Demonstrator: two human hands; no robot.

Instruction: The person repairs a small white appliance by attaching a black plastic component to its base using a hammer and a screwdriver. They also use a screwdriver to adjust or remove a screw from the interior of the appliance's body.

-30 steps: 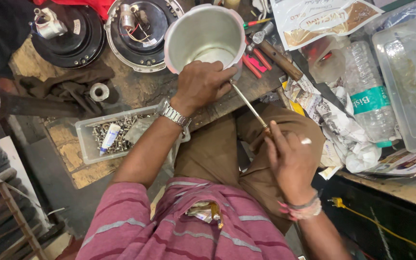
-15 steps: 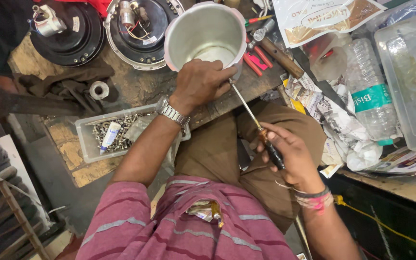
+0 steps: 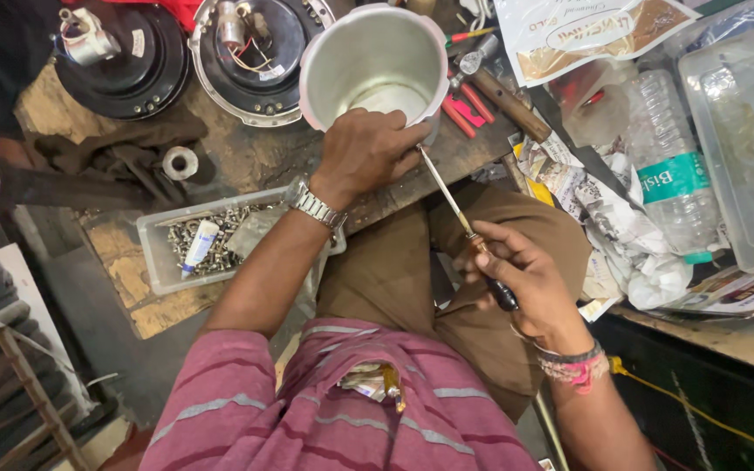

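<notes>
Left hand (image 3: 366, 150) clamped over the near rim of the metal pot (image 3: 375, 63), fingers curled against its outer wall, wristwatch (image 3: 314, 205) at the wrist. Right hand (image 3: 517, 277) closed around the dark handle of a long screwdriver (image 3: 458, 212), shaft slanting up toward the pot's rim beside the left fingers, tip hidden there. Pot upright on the worn wooden bench (image 3: 246, 161), open mouth facing the camera. Just right of it, red-handled pliers (image 3: 467, 109) and a wooden-handled hammer (image 3: 499, 92). Further right, a plastic water bottle (image 3: 669, 170) and crumpled paper. Left of the forearm, a clear tray of screws (image 3: 187, 242); beyond the pot, two round black appliance bases (image 3: 255, 52).
</notes>
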